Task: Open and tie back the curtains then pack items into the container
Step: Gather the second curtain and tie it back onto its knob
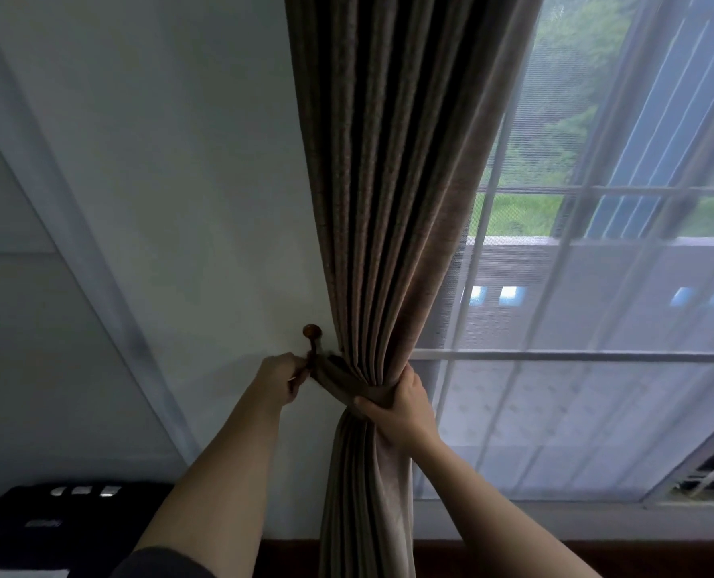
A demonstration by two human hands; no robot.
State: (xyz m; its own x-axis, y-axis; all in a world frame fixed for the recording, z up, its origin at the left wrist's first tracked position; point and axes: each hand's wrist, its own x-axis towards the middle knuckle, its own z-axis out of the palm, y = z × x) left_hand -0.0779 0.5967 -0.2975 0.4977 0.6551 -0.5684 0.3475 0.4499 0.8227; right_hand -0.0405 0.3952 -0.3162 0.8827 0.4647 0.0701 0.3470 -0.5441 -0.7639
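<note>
- curtain (388,202) hangs gathered into tight pleats beside the white wall (180,181), cinched at its waist by a tieback band (363,385) of the same brown cloth.
- right hand (401,404) is clenched around the bundle right at the band, thumb across the front, holding the folds together.
- left hand (280,379) is pinched shut at the wall hook (312,340), just under its round wooden knob; it seems to hold the band's end, though the loop itself is too small to make out.
- sheer curtain (597,327) covers the window (576,189) on the right, apart from the gathered bundle.
- handling, as a judgement: the cloth looks thick, soft and fairly heavy — it will slump and spread if the grip loosens, so the best hold is at the waist where the pleats are already squeezed narrow.
- the band is limp, so its end needs a fingertip pinch to slip over the hook.
- stage: tying back looks nearly done — no container shows here.
</note>
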